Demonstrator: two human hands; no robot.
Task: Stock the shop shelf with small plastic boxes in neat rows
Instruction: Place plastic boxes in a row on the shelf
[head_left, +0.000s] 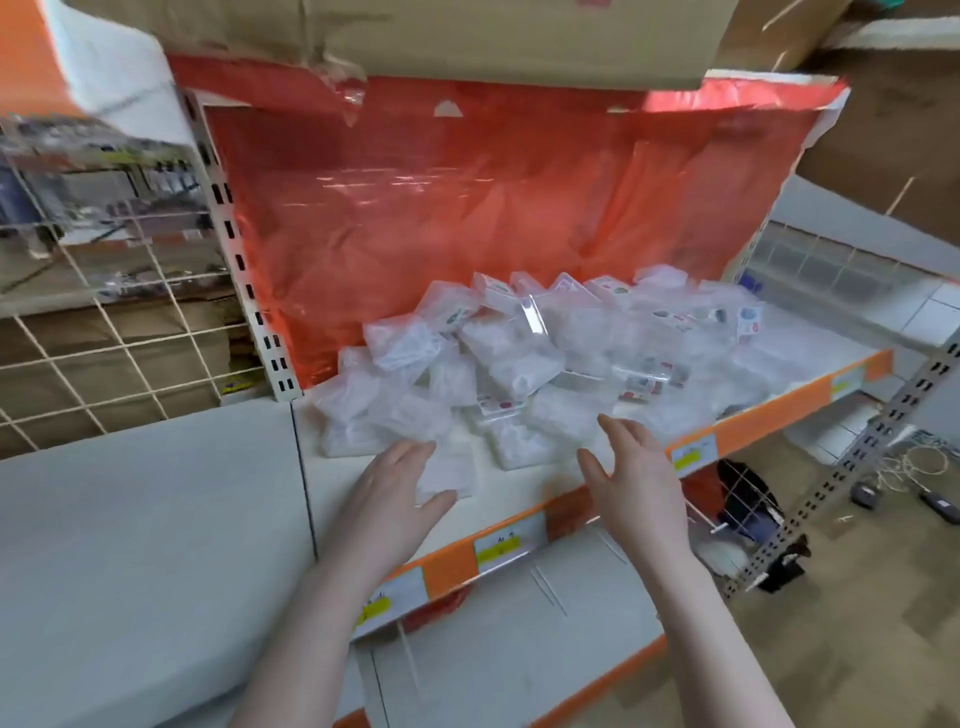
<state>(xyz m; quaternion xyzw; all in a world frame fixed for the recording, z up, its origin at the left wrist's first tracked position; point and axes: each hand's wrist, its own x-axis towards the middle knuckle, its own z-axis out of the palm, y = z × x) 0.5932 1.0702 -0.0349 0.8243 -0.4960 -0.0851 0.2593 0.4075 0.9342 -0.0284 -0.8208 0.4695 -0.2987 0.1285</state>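
Left hand (392, 491) fingers straight, apart, resting on one flat box (451, 475); right hand (636, 475) fingers spread, holding nothing; box pile (524, 353) just beyond fingertips on shelf (524, 483).

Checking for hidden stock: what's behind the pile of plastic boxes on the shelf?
A crinkled red plastic sheet hangs behind the pile of plastic boxes, covering the back panel. Its bottom edge and the shelf's rear are hidden by boxes.
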